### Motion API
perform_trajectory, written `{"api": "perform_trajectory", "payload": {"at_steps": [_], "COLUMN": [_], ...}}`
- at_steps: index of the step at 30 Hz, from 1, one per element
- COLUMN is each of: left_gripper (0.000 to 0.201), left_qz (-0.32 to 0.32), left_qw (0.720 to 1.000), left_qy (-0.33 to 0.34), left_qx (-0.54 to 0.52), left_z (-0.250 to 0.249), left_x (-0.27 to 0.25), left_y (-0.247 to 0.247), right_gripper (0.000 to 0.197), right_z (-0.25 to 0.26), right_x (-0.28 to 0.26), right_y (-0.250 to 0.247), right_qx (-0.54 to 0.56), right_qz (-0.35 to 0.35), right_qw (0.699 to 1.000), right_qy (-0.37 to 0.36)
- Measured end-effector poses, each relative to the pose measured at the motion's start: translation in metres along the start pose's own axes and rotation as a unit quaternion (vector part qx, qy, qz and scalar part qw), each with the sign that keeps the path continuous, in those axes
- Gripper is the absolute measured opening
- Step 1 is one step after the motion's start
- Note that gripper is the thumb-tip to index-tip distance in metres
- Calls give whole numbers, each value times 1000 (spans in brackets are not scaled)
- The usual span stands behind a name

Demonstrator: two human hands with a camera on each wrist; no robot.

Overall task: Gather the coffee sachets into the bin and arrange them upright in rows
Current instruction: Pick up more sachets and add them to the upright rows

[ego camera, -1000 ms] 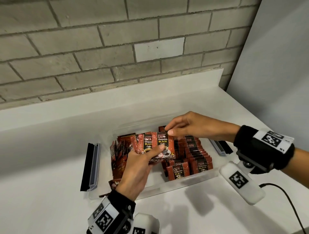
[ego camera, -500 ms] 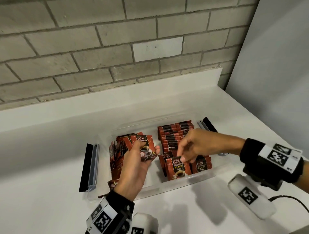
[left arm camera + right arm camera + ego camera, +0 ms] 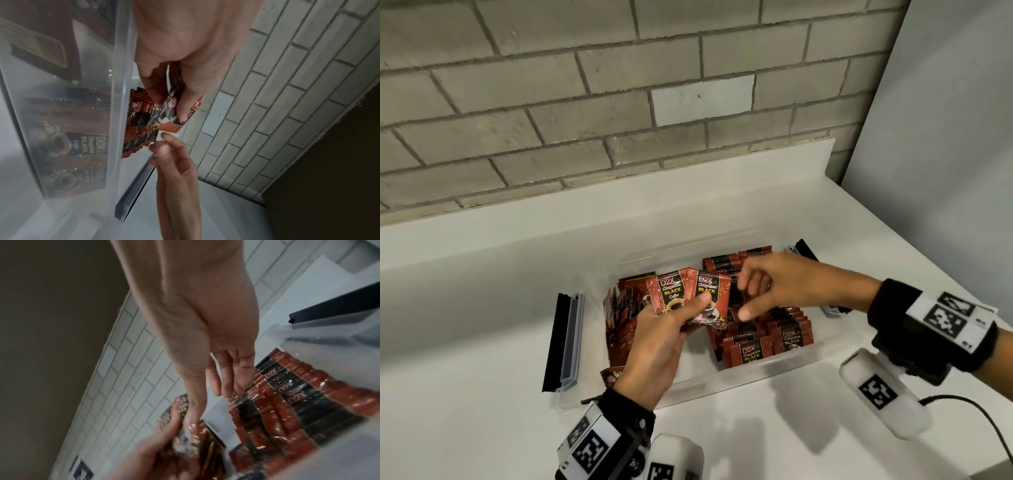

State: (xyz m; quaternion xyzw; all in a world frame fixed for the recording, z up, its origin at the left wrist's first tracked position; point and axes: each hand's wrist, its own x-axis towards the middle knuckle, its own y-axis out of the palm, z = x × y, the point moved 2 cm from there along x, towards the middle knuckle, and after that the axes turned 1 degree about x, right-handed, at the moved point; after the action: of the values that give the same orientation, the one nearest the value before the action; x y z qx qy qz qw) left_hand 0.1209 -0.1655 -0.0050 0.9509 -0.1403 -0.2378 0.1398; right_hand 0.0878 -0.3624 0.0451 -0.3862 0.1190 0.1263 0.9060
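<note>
A clear plastic bin on the white counter holds red-and-black coffee sachets. Upright rows fill its right half, and a looser bunch leans at its left end. My left hand grips two fanned sachets above the bin's middle, thumb across their fronts. My right hand hovers just right of them with fingers loosely spread, holding nothing. The left wrist view shows the held sachets pinched, with the right hand's fingertips just below. The right wrist view shows empty fingers over the rows.
The bin has black and grey latch flaps on its left and right ends. One sachet lies at the bin's front left corner. A brick wall runs behind the counter, a grey wall stands at the right, and a black cable trails at the front right.
The right hand took a sachet from the left hand's fan, set it at the front of the right rows, and has returned empty. The left hand rose slightly.
</note>
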Motion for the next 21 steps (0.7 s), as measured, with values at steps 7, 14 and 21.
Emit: {"api": "perform_trajectory", "payload": {"at_steps": [7, 14, 21], "left_gripper": [40, 35, 21], "left_qz": [38, -19, -23], "left_qw": [998, 999, 996], "left_qy": [22, 31, 8], "left_qx": [46, -24, -86], "left_z": [0, -3, -4], "left_x": [-3, 0, 2], "left_y": [6, 3, 0], "right_gripper": [23, 14, 13], "right_z": [14, 9, 1], "right_x": [12, 1, -12], "right_y": [-2, -12, 13], "right_qx": [117, 120, -19], "right_qz": [-28, -11, 65], "right_qw": [993, 993, 997], "right_qy": [-15, -21, -29]}}
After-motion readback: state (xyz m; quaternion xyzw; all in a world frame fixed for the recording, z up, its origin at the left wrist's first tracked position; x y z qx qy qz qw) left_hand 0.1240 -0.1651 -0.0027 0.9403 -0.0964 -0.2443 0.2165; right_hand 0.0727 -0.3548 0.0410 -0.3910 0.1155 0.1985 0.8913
